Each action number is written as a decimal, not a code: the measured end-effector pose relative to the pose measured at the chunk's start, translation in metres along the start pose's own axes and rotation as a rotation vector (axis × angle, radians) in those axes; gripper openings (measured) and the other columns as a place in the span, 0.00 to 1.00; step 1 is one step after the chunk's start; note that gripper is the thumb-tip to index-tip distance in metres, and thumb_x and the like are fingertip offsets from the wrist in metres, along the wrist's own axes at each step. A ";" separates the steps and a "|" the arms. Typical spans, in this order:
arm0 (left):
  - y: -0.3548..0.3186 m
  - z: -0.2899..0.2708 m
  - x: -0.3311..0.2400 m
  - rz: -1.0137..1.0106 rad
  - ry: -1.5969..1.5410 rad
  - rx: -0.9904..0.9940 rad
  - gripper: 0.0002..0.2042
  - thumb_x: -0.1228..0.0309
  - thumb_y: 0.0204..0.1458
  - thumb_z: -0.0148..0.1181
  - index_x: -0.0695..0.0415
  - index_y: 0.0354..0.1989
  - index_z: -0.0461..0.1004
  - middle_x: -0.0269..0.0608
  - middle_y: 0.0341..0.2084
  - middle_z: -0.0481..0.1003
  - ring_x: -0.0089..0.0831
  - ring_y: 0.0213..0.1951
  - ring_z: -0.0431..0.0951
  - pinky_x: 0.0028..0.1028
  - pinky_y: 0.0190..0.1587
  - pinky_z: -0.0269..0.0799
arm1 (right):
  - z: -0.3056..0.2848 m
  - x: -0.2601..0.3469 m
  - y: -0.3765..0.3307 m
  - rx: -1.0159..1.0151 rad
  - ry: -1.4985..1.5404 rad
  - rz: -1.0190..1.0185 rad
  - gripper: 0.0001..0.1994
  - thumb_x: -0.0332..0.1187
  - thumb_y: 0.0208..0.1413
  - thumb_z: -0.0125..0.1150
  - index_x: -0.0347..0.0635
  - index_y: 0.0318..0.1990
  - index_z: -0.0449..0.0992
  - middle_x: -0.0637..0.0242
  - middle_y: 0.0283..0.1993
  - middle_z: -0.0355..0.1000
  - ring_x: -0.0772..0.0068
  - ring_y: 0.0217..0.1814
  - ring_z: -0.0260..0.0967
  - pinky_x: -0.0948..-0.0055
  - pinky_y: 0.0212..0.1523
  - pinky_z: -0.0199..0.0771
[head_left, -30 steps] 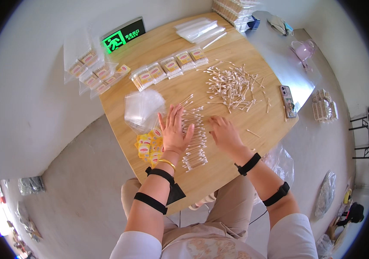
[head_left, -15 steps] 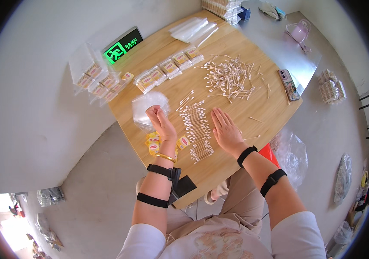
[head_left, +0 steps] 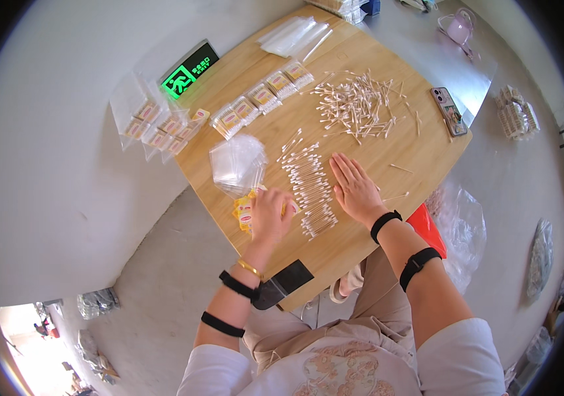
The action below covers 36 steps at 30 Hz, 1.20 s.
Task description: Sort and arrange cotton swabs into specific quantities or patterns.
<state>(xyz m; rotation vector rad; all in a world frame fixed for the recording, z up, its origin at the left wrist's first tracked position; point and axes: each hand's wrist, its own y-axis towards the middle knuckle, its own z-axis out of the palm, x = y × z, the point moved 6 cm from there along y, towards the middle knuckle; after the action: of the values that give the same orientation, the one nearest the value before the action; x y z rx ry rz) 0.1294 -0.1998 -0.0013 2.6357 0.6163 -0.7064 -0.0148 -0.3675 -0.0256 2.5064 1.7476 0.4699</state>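
Two hands over wooden table. Far left: filled swab packets in clear bags, green exit sign. Stack of empty clear bags just beyond left hand; fingers curled on small yellow packets at table edge. Row of cotton swabs between hands, long axis running away from person, nearer left fingers. Right hand flat, fingers spread, holding nothing, just right of row. Loose swab pile, phone farther right.

Head camera looks steeply down onto the wooden table.
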 end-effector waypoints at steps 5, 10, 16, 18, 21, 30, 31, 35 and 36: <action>-0.051 -0.002 -0.032 0.193 0.412 0.179 0.19 0.62 0.57 0.58 0.50 0.57 0.72 0.35 0.58 0.69 0.36 0.62 0.63 0.46 0.60 0.56 | 0.002 -0.002 0.000 0.039 -0.019 0.008 0.30 0.40 0.65 0.44 0.36 0.71 0.53 0.59 0.76 0.49 0.63 0.79 0.43 0.62 0.77 0.41; -0.051 -0.031 -0.021 0.023 0.397 0.125 0.25 0.59 0.56 0.58 0.52 0.62 0.69 0.38 0.66 0.62 0.39 0.68 0.57 0.47 0.65 0.52 | -0.001 -0.002 0.001 0.030 -0.029 0.000 0.30 0.40 0.66 0.43 0.36 0.72 0.52 0.59 0.76 0.49 0.63 0.79 0.43 0.62 0.77 0.41; -0.027 -0.007 -0.032 0.171 0.480 0.216 0.29 0.51 0.61 0.50 0.56 0.65 0.65 0.43 0.68 0.59 0.43 0.72 0.51 0.50 0.70 0.44 | 0.002 0.000 0.001 0.019 -0.007 0.003 0.30 0.40 0.66 0.43 0.37 0.72 0.52 0.60 0.76 0.49 0.64 0.79 0.43 0.63 0.78 0.40; -0.036 -0.003 -0.028 0.162 0.497 0.239 0.31 0.49 0.62 0.48 0.58 0.67 0.62 0.44 0.69 0.57 0.44 0.73 0.49 0.51 0.71 0.40 | 0.000 0.002 0.002 0.014 -0.002 0.004 0.30 0.40 0.66 0.43 0.37 0.72 0.52 0.61 0.76 0.49 0.65 0.79 0.43 0.63 0.78 0.40; -0.047 0.002 -0.021 0.128 0.495 0.259 0.34 0.48 0.63 0.46 0.62 0.69 0.58 0.48 0.71 0.53 0.46 0.74 0.45 0.53 0.72 0.34 | 0.000 0.000 0.001 0.032 -0.023 0.010 0.30 0.40 0.65 0.44 0.37 0.72 0.53 0.61 0.76 0.49 0.65 0.79 0.43 0.63 0.78 0.40; 0.055 0.038 -0.035 0.119 0.355 0.115 0.40 0.46 0.64 0.41 0.70 0.72 0.45 0.57 0.72 0.47 0.50 0.75 0.40 0.52 0.73 0.27 | -0.003 -0.001 0.002 0.020 0.043 0.036 0.30 0.40 0.64 0.45 0.38 0.71 0.54 0.62 0.76 0.50 0.65 0.79 0.43 0.63 0.78 0.41; 0.064 0.048 -0.033 0.122 0.383 0.120 0.41 0.45 0.64 0.40 0.70 0.72 0.44 0.58 0.73 0.46 0.50 0.75 0.39 0.51 0.73 0.27 | -0.002 0.000 0.002 0.011 0.045 0.030 0.30 0.40 0.64 0.45 0.38 0.71 0.54 0.62 0.76 0.50 0.65 0.79 0.43 0.63 0.77 0.41; 0.083 0.074 -0.021 0.043 0.387 0.214 0.42 0.43 0.64 0.38 0.71 0.72 0.43 0.60 0.73 0.45 0.50 0.75 0.39 0.50 0.73 0.26 | -0.002 -0.002 0.001 0.002 0.049 0.040 0.29 0.40 0.64 0.45 0.38 0.71 0.55 0.62 0.76 0.50 0.66 0.79 0.43 0.63 0.77 0.40; 0.086 0.074 -0.017 0.032 0.390 0.202 0.43 0.41 0.63 0.37 0.71 0.72 0.43 0.60 0.73 0.45 0.49 0.75 0.39 0.50 0.74 0.26 | -0.003 -0.002 0.000 0.003 0.051 0.049 0.29 0.40 0.64 0.45 0.38 0.71 0.55 0.62 0.76 0.50 0.66 0.79 0.43 0.63 0.77 0.40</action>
<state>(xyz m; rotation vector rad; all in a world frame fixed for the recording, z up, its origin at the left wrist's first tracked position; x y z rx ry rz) 0.1294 -0.3097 -0.0347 2.9938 0.6298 -0.2521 -0.0161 -0.3700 -0.0235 2.5674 1.7083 0.5391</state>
